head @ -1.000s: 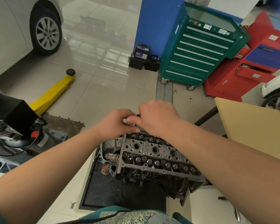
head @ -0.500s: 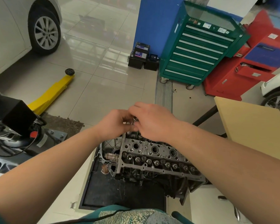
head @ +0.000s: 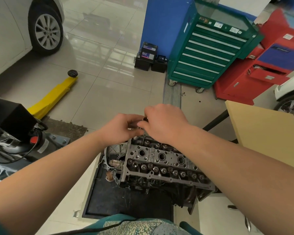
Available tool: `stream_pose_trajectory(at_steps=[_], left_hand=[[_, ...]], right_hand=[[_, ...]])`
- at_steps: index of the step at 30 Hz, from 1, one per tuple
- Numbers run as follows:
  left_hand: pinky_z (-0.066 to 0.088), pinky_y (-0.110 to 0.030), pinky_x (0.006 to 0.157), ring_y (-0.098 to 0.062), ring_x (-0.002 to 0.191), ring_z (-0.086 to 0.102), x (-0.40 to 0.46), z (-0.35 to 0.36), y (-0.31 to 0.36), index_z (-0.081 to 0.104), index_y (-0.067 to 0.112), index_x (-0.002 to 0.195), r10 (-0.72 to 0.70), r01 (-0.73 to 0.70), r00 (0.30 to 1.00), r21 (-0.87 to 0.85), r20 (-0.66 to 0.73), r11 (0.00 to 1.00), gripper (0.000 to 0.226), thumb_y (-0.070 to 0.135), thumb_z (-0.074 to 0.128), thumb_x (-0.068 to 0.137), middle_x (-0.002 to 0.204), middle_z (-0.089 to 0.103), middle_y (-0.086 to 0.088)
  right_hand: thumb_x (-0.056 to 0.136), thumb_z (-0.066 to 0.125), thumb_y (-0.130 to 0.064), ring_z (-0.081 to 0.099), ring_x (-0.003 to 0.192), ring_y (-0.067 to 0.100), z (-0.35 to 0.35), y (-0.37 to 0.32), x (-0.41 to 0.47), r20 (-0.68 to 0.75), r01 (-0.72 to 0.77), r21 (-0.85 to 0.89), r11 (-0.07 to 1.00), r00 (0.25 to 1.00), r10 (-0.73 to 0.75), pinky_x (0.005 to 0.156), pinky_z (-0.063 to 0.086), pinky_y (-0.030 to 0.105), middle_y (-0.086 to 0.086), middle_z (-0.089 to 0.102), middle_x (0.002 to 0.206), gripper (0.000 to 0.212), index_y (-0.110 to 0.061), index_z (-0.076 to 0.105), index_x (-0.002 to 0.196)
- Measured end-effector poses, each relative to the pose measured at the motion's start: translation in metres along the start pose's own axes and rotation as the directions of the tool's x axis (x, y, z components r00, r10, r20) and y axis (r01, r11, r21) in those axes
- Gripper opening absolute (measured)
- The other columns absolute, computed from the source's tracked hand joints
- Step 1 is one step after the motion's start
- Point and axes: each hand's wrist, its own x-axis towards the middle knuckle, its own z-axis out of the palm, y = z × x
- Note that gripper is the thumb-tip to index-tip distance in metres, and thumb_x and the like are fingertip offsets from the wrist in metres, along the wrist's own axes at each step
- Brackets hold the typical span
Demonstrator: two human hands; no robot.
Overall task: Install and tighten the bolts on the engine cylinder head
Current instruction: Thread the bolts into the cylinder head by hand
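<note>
The grey engine cylinder head (head: pixel 161 161) sits on a black mat below me, its round holes and valve springs facing up. Both hands hover above its far left corner. My left hand (head: pixel 120 128) has its fingers curled round a small dark metal part, mostly hidden. My right hand (head: pixel 163 121) meets it from the right, and its fingertips pinch a bolt (head: pixel 145 118) whose dark head shows between the two hands. The bolt's shank is hidden by my fingers.
A green tool cabinet (head: pixel 209 46) and a red cabinet (head: pixel 261 68) stand at the back right. A yellow jack arm (head: pixel 53 97) lies on the tiled floor to the left, near a black machine (head: pixel 12 122). A tan tabletop (head: pixel 265 133) is at right, car batteries (head: pixel 148 56) behind.
My right hand has lifted slightly and shifted back to the right against my left hand. My left hand and the cylinder head have hardly moved.
</note>
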Motion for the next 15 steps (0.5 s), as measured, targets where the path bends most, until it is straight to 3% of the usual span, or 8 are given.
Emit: stream_pose_trajectory(at_steps=[2,4,6,8,9,11,13,15], left_hand=[[0.054,-0.019,0.081,-0.007,0.09,0.069,-0.001,0.002,0.004,0.068,0.037,0.102,0.037,-0.035,0.999,0.057,-0.028,0.998,0.041,0.008,0.088,0.082,0.094,0.072,0.015],[0.048,-0.026,0.066,-0.004,0.07,0.062,0.0,0.005,0.001,0.062,0.04,0.083,0.045,-0.037,0.996,0.1,-0.08,0.994,0.044,0.002,0.085,0.08,0.078,0.068,0.015],[0.044,-0.034,0.06,-0.005,0.061,0.057,0.001,0.003,-0.002,0.062,0.034,0.074,0.011,0.003,0.992,0.113,-0.123,0.994,0.04,0.0,0.081,0.08,0.068,0.068,0.008],[0.048,-0.043,0.064,-0.02,0.065,0.06,0.003,0.0,-0.004,0.069,0.023,0.089,-0.045,0.055,0.994,0.097,-0.105,0.994,0.025,0.009,0.088,0.08,0.077,0.071,-0.014],[0.052,-0.043,0.068,-0.03,0.069,0.062,0.004,-0.002,-0.003,0.069,0.02,0.1,-0.07,0.074,0.995,0.066,-0.071,0.995,0.03,0.011,0.09,0.08,0.084,0.071,-0.023],[0.055,-0.031,0.072,-0.027,0.071,0.064,0.004,-0.002,-0.003,0.066,0.018,0.111,-0.065,0.064,0.998,-0.05,-0.005,0.997,0.037,0.003,0.086,0.083,0.089,0.07,-0.027],[0.056,-0.019,0.077,-0.016,0.08,0.069,0.002,0.002,-0.005,0.065,0.013,0.11,-0.039,0.038,0.999,-0.105,-0.014,0.994,0.036,-0.002,0.084,0.084,0.09,0.073,-0.018],[0.054,-0.017,0.075,-0.007,0.078,0.067,0.0,0.005,-0.006,0.067,0.016,0.095,-0.01,0.007,0.997,-0.039,-0.074,0.999,0.029,0.003,0.089,0.081,0.084,0.072,0.002]], right_hand=[[0.099,0.038,-0.074,0.049,0.074,0.024,0.001,-0.007,0.001,-0.006,-0.053,-0.074,0.996,0.999,0.053,0.054,0.026,0.033,-0.007,0.037,0.067,0.05,-0.028,0.055,0.089],[0.096,0.039,-0.078,0.05,0.076,0.024,0.006,-0.008,0.0,-0.028,-0.018,-0.028,0.999,0.999,0.018,0.056,0.031,0.034,-0.007,0.045,0.074,0.056,-0.026,0.057,0.102],[0.097,0.055,-0.065,0.06,0.09,0.025,0.006,-0.006,-0.001,-0.013,0.089,0.046,0.995,0.996,-0.088,0.065,0.046,0.038,-0.004,0.061,0.1,0.048,-0.025,0.052,0.124],[0.098,0.067,-0.04,0.063,0.1,0.028,0.006,-0.001,-0.001,0.023,0.179,0.1,0.979,0.983,-0.182,0.068,0.047,0.038,-0.002,0.063,0.112,0.038,-0.024,0.052,0.129],[0.097,0.067,-0.034,0.064,0.1,0.029,0.004,-0.001,0.0,0.021,0.184,0.101,0.978,0.982,-0.187,0.066,0.043,0.038,0.0,0.065,0.111,0.034,-0.023,0.053,0.126],[0.1,0.06,-0.039,0.065,0.094,0.032,0.004,-0.002,0.001,-0.03,0.136,0.059,0.989,0.991,-0.134,0.063,0.036,0.037,0.002,0.067,0.102,0.027,-0.021,0.057,0.119],[0.102,0.048,-0.053,0.061,0.081,0.03,0.006,-0.002,0.003,-0.056,0.041,-0.028,0.999,0.997,-0.042,0.061,0.033,0.036,-0.001,0.06,0.081,0.033,-0.023,0.061,0.106],[0.1,0.039,-0.07,0.051,0.071,0.025,0.006,-0.003,0.004,-0.05,-0.036,-0.088,0.995,0.998,0.032,0.057,0.029,0.034,-0.006,0.041,0.066,0.047,-0.028,0.054,0.086]])
